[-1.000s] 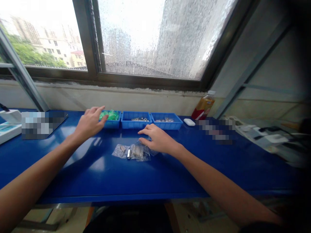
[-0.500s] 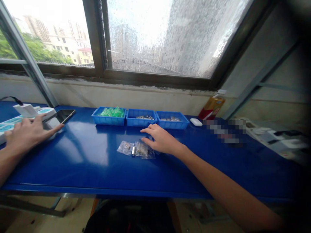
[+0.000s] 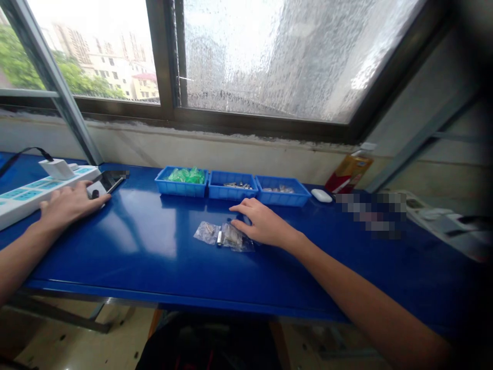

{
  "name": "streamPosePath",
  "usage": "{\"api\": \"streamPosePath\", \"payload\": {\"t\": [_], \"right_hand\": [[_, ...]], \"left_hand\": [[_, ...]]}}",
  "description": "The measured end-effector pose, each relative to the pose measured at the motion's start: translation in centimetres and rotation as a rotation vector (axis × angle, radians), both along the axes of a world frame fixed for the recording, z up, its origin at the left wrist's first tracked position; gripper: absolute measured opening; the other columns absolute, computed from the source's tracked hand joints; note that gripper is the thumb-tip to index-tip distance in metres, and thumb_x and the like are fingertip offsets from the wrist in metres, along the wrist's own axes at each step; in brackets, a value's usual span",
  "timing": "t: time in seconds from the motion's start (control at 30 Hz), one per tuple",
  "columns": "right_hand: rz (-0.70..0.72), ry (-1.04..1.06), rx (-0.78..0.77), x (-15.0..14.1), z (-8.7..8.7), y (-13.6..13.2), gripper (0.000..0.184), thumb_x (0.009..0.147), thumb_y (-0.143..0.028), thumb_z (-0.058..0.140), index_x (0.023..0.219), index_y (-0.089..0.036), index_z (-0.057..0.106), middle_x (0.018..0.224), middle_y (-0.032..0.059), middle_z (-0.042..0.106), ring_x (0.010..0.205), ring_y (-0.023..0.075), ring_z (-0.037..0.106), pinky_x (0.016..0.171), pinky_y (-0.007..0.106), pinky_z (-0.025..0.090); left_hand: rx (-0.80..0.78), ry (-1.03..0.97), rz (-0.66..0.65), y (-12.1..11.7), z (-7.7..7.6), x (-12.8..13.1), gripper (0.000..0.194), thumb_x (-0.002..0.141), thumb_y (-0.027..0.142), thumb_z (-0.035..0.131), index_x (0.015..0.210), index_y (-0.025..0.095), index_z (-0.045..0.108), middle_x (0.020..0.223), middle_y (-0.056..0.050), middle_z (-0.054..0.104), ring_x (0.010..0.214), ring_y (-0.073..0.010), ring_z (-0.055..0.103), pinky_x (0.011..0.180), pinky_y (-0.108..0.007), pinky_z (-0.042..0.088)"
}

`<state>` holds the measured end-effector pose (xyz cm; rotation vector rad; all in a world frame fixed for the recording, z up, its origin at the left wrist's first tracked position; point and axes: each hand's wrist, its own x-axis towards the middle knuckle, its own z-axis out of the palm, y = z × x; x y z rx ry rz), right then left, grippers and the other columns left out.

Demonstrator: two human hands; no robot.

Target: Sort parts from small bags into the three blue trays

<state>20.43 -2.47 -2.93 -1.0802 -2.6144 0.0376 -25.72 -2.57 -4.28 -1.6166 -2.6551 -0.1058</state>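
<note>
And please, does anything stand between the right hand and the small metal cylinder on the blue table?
Nothing upright visibly stands between the right hand and the small metal cylinder. A clear plastic bag lies low beside the cylinder, on the hand's side, partly hidden by the hand; whether they touch, I cannot tell.

Left bag (image 3: 206, 233): clear, crinkled plastic with a few small tan pieces inside, lying flat on the blue tabletop (image 3: 154, 267).
Metal cylinder (image 3: 219, 238): short, silvery and shiny, lying between the two bags, its length pointing away from the viewer.
Right bag (image 3: 233, 238): clear, rumpled, fuller, its contents pale and blurred, far right corner partly hidden.
Phone (image 3: 111, 178): dark, glossy slab, left of the bags and well apart, near end covered.
</note>
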Motion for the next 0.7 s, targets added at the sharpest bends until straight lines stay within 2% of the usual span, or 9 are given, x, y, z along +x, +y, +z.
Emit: {"api": "streamPosePath", "payload": {"t": [0.2, 0.33, 0.4, 0.47, 0.53, 0.6, 0.67, 0.7], "right_hand": [[0.004, 0.012, 0.004, 0.0, 0.1, -0.1, 0.037, 0.086, -0.036, 0.048, 0.114, -0.015, 0.058, 0.099, 0.0112, 0.058, 0.095, 0.0218, 0.052, 0.087, 0.036, 0.043], [0.009, 0.014, -0.002, 0.0, 0.0, -0.1, 0.037, 0.086, -0.036, 0.048, 0.114, -0.015, 0.058, 0.100, 0.0110, 0.058, 0.095, 0.0216, 0.052, 0.088, 0.036, 0.042], [0.010, 0.022, -0.008, 0.0, 0.0, 0.0, 0.037, 0.086, -0.036, 0.048, 0.114, -0.015, 0.058, 0.101, 0.0112, 0.058, 0.096, 0.0218, 0.052, 0.088, 0.037, 0.042], [0.006, 0.049, -0.017, 0.0, 0.1, 0.0, 0.038, 0.086, -0.037, 0.048, 0.114, -0.014, 0.058, 0.103, 0.0116, 0.058, 0.097, 0.0221, 0.052, 0.089, 0.038, 0.041], [0.003, 0.087, -0.039, 0.0, 0.3, -0.2, 0.038, 0.086, -0.038, 0.047, 0.114, -0.015, 0.058, 0.105, 0.0118, 0.058, 0.099, 0.0220, 0.052, 0.090, 0.038, 0.041], [0.021, 0.113, -0.071, -0.2, 0.5, -0.5, 0.040, 0.086, -0.041, 0.048, 0.115, -0.015, 0.057, 0.105, 0.0120, 0.058, 0.099, 0.0221, 0.051, 0.089, 0.038, 0.041], [0.059, 0.101, -0.107, -0.4, 0.7, -0.9, 0.046, 0.082, -0.046, 0.052, 0.116, -0.014, 0.056, 0.105, 0.0124, 0.057, 0.099, 0.0231, 0.051, 0.087, 0.038, 0.041], [0.078, 0.078, -0.126, -0.5, 0.7, -1.2, 0.050, 0.080, -0.048, 0.054, 0.117, -0.015, 0.056, 0.105, 0.0124, 0.057, 0.099, 0.0236, 0.050, 0.086, 0.039, 0.041]], "left_hand": [[0.014, -0.035, 0.011, 0.2, -0.1, -0.1, 0.099, 0.066, 0.083, 0.020, 0.135, 0.011, 0.026, 0.132, -0.028, 0.036, 0.117, -0.0442, 0.036, 0.085, -0.055, 0.034], [-0.032, -0.027, 0.006, 0.2, 0.0, -0.2, 0.093, 0.068, 0.081, 0.017, 0.131, 0.014, 0.035, 0.129, -0.027, 0.039, 0.116, -0.0443, 0.036, 0.085, -0.057, 0.034], [-0.007, -0.005, 0.020, -0.3, 0.4, 0.5, 0.091, 0.071, 0.079, 0.018, 0.132, 0.012, 0.032, 0.130, -0.028, 0.039, 0.116, -0.0454, 0.036, 0.084, -0.059, 0.033], [0.098, 0.064, 0.002, -1.2, 1.0, 2.3, 0.090, 0.074, 0.075, 0.022, 0.134, 0.008, 0.028, 0.130, -0.029, 0.038, 0.115, -0.0469, 0.037, 0.084, -0.060, 0.033], [0.264, 0.165, -0.135, -2.3, 1.5, 5.4, 0.079, 0.078, 0.067, 0.030, 0.131, 0.009, 0.034, 0.130, -0.025, 0.040, 0.113, -0.0443, 0.039, 0.085, -0.056, 0.035], [0.387, 0.136, -0.415, -3.6, 1.6, 9.7, 0.062, 0.082, 0.054, 0.035, 0.123, 0.008, 0.044, 0.122, -0.020, 0.048, 0.113, -0.0345, 0.043, 0.094, -0.046, 0.034], [0.337, -0.040, -0.713, -4.7, 1.2, 14.4, 0.052, 0.085, 0.051, 0.036, 0.116, 0.012, 0.051, 0.118, -0.015, 0.053, 0.111, -0.0266, 0.047, 0.096, -0.037, 0.035], [0.280, -0.101, -0.812, -5.0, 0.9, 16.6, 0.051, 0.084, 0.051, 0.038, 0.119, 0.016, 0.049, 0.118, -0.012, 0.053, 0.109, -0.0253, 0.048, 0.096, -0.037, 0.036]]}}
